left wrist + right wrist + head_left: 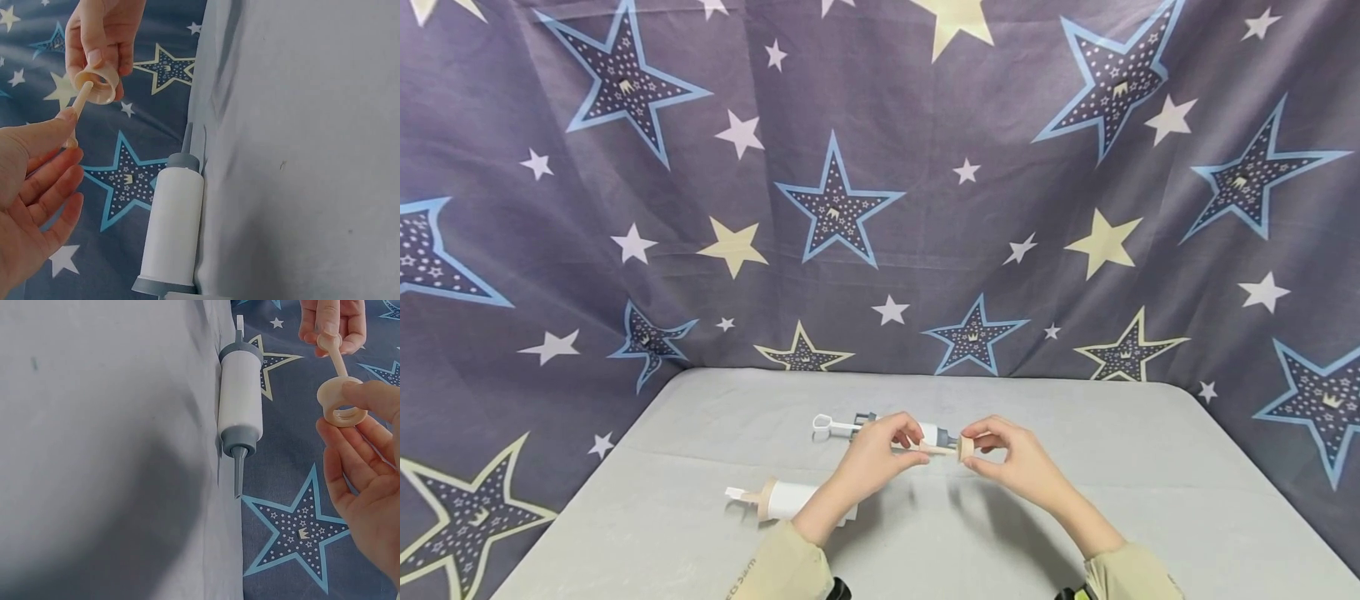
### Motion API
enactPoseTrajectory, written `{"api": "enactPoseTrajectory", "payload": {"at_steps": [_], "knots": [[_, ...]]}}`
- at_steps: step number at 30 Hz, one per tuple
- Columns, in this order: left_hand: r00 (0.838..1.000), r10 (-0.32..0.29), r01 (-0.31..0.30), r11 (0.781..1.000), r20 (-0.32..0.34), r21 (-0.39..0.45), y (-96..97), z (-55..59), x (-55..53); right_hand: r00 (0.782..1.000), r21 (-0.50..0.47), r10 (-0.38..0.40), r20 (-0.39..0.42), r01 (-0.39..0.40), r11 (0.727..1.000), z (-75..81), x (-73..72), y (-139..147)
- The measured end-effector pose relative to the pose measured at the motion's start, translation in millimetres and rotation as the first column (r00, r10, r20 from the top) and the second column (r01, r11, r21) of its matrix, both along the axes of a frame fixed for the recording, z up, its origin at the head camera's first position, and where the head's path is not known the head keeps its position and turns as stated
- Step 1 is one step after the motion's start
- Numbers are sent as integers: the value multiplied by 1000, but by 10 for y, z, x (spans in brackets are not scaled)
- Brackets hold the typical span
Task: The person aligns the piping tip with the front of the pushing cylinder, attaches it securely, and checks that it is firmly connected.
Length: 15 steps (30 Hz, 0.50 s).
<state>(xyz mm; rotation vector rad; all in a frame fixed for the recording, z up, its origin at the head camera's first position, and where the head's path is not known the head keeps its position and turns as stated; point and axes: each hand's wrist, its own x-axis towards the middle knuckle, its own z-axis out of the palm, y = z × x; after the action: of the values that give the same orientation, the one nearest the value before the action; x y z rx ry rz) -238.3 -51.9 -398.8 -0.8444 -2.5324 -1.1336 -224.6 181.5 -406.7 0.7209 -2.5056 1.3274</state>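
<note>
While aloft, left hand (877,454) in narrow fingertip grip on beige rod (82,99), right hand (1018,458) likewise on ring (331,395).

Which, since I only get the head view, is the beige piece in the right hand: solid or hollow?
Observer: Hollow; the right wrist view shows an opening in that beige ring.
Operator: And the beige stick in the left hand?
Observer: In the left wrist view its rounded tip shows at the ring's opening; how deep, I can't tell.
Operator: And the tip of the gray-ended tube, hidden from me?
Observer: The right wrist view shows a slender gray nozzle there.
</note>
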Motion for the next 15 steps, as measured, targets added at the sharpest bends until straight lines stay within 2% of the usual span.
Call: {"api": "enactPoseTrajectory", "payload": {"at_steps": [3,10,15], "knots": [[1000,-2,2,1000,12,19,5,10,3,1000,10,1,-2,-1,1000,19,10,-25],[1000,-3,3,1000,14,21,20,18,-16,1000,23,7,-12,-7,1000,303,185,-165],[1000,-1,1,1000,14,30,26,1,-25,999,1,28,-21,-28,1000,332,184,-208]]}}
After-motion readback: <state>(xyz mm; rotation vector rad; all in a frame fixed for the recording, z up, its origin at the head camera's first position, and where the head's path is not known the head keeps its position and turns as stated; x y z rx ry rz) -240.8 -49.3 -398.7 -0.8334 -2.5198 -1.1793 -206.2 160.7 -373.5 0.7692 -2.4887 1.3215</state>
